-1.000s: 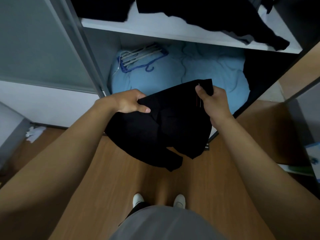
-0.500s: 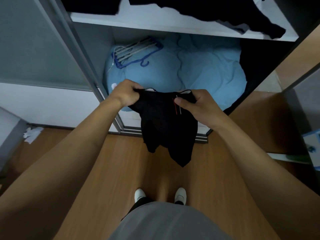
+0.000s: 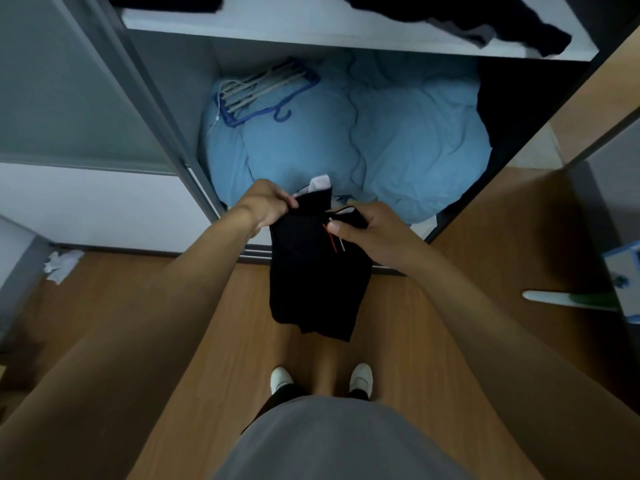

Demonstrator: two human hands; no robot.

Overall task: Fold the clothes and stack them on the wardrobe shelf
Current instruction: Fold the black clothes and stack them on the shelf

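A black garment (image 3: 317,282) with a small red and white mark hangs folded narrow in front of me, over the wooden floor. My left hand (image 3: 266,204) grips its top left edge, and my right hand (image 3: 372,232) pinches its top right edge by the mark. The white wardrobe shelf (image 3: 311,29) runs across the top of the view. Dark clothes (image 3: 502,26) lie unfolded on it at the right, and another dark piece (image 3: 166,0) sits at its left end.
Below the shelf a light blue duvet (image 3: 398,133) fills the wardrobe bottom, with a bundle of blue and white hangers (image 3: 263,90) on it. A sliding door frame (image 3: 145,109) stands at left. Crumpled white paper (image 3: 62,265) lies on the floor at left; a blue box (image 3: 623,268) at right.
The spread-out garment has been gathered into a narrow hanging fold. Both hands have come closer together and moved lower in the view.
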